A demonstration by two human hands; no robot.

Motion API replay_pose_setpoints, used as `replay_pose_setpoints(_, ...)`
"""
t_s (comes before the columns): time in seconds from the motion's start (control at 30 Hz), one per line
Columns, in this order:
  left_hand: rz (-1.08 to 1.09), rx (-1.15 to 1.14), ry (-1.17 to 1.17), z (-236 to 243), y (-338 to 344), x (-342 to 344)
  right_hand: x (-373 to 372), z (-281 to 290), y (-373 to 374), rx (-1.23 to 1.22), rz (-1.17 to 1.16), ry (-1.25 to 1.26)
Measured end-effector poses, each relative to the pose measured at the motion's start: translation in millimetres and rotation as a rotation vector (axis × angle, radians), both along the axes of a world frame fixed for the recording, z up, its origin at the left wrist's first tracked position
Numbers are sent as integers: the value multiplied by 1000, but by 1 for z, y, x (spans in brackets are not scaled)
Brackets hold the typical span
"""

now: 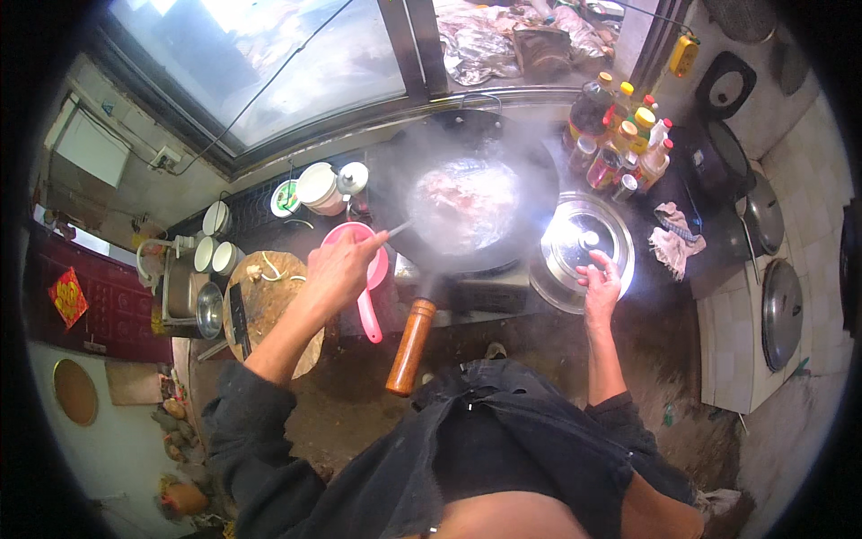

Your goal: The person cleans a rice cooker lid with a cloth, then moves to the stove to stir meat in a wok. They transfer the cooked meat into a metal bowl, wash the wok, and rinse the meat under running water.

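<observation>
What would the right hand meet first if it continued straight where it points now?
Probably the knob of the shiny round lid, but the right hand may pass above it.

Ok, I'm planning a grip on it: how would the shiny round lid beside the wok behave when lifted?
The lid looks metal, so it is probably stiff rather than floppy. Its glossy surface could be slippery, especially in the steamy air near the wok. Being wide, with one small central knob, it may tip if lifted off-centre.
</observation>
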State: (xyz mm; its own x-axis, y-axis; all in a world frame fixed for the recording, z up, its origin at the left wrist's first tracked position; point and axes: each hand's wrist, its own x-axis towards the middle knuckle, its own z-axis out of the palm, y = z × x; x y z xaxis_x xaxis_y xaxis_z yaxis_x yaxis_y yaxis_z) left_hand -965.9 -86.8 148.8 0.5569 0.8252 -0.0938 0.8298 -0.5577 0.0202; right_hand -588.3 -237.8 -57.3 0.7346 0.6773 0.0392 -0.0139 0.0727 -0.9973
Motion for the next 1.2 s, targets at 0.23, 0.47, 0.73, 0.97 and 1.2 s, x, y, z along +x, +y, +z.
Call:
replay_pose_setpoints(0.23,-83,-10,11,-8,-19,-8,-9,0,19,-18,0,-9)
replay_pose_setpoints(0.47,80,49,-235,-51,23,50,-16,5,13,67,38,-22)
replay_pose_setpoints(0.73,92,49,-114,-58,88,94,1,7,-24,-1,-105,5)
replay_pose_setpoints(0.97,-19,54,-46,-58,59,43,3,2,-45,-40,-209,-14)
replay_pose_setpoints(1.2,-52,52,-66,-11,19,-17,-18,5,-27,-40,-125,-1)
